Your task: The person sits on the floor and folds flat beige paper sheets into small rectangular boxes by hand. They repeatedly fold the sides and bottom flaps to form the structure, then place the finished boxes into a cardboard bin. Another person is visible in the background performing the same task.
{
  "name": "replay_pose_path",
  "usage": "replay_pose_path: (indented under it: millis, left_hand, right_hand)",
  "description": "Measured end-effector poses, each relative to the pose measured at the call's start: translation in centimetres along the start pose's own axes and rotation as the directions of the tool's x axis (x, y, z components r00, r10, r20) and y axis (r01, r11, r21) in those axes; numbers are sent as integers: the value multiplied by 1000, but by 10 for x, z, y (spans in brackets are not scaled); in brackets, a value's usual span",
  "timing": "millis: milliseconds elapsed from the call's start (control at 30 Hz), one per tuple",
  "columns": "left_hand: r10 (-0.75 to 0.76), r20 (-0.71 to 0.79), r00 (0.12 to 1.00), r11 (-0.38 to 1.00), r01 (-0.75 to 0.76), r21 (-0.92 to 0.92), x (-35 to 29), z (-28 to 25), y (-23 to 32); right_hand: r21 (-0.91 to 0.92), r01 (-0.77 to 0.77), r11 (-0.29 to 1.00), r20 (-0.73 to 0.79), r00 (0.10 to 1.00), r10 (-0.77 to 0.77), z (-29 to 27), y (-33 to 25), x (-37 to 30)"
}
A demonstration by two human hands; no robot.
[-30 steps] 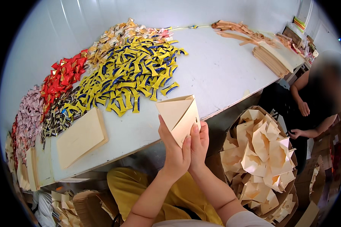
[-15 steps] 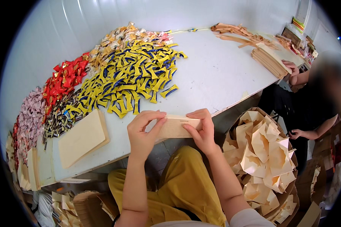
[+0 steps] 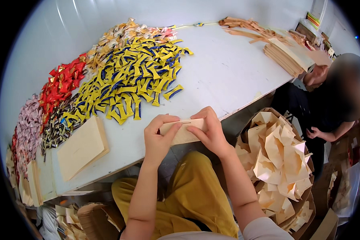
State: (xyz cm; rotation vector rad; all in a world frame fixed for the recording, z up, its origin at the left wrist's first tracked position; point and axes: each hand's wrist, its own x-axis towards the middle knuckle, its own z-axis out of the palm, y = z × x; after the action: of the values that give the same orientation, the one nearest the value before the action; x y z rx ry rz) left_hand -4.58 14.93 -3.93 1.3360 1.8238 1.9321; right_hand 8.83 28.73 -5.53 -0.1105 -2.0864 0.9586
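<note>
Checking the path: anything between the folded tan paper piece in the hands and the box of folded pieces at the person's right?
Nothing visible. Both hands, left hand and right hand, hold the paper piece at the table edge; the box is open-topped, just right.

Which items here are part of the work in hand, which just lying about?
In hand: left hand, right hand, folded card, flat card stack, box of folded cards.
Lying about: yellow sachets, red sachets, pink sachets, far card stack.

White table [image 3: 236, 76], loaded along its left and far sides.
Yellow-blue sachets [image 3: 136, 78] heaped mid-table; red sachets [image 3: 62, 82], pink sachets [image 3: 28, 130] and dark sachets [image 3: 58, 128] to their left; tan envelopes [image 3: 82, 146] stacked at near edge; second envelope stack [image 3: 286, 56] far right.
</note>
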Motion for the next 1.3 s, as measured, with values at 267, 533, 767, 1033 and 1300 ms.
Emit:
replay_pose_path:
  millis: [267,533,767,1033,1300]
  left_hand:
    - [-202,-275,940,887,56,-458,-36,31,13]
    - [-260,-282,923,738,1,-675,-61,43,25]
    - [-518,-297,802,554,51,-831,-56,49,51]
    - [-566,-253,785,486,70,-871,-60,49,51]
    - [-435,-288,853,561,6,-828,-66,50,32]
  right_hand:
    - [380,86,921,-477,871,116,20,-32,-15]
    - [264,260,929,-498,861,-100,18,-49,-9]
    - [621,-101,777,-193,941,277,52,-83,-35]
    - [500,-214,839,-107,946,305,59,-75,-47]
    - [655,-285,700,-23,918,396,44,-83,-52]
